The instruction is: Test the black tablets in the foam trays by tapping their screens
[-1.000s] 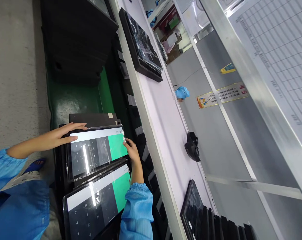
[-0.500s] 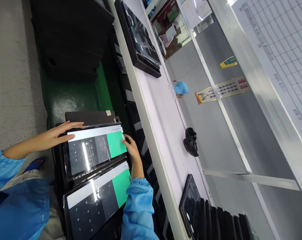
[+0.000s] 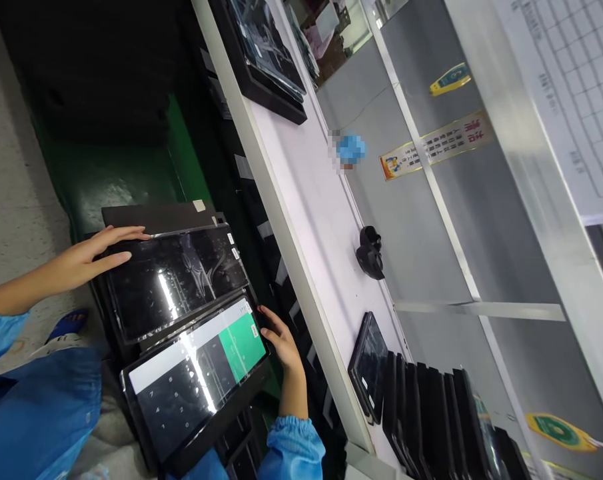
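Observation:
My left hand [image 3: 101, 252] lies on the upper left corner of a dark-screened tablet [image 3: 166, 293]. Its fingers stretch along the top edge and the thumb rests apart on the glass. Just below, a second tablet [image 3: 181, 380] shows a white, grey and green screen with a number pad. At its right edge, my right hand [image 3: 284, 340] has thumb and index finger closed on the corner; the other fingers are mostly hidden. Both tablets have small white labels near the right edge and lie tilted on dark trays.
A pale workbench [image 3: 301, 247] runs diagonally along the right. It carries a black tray [image 3: 261, 83] of tablets, a black roll-shaped object [image 3: 370, 253] and a row of upright dark tablets [image 3: 426, 413]. Beyond the green bin floor [image 3: 116, 180] are stacked black trays [image 3: 106, 67].
The upper tablet's lit screen has gone dark. My right hand has moved from that tablet's edge down to the lower tablet's edge. My left hand stays on the upper tablet; the view has shifted.

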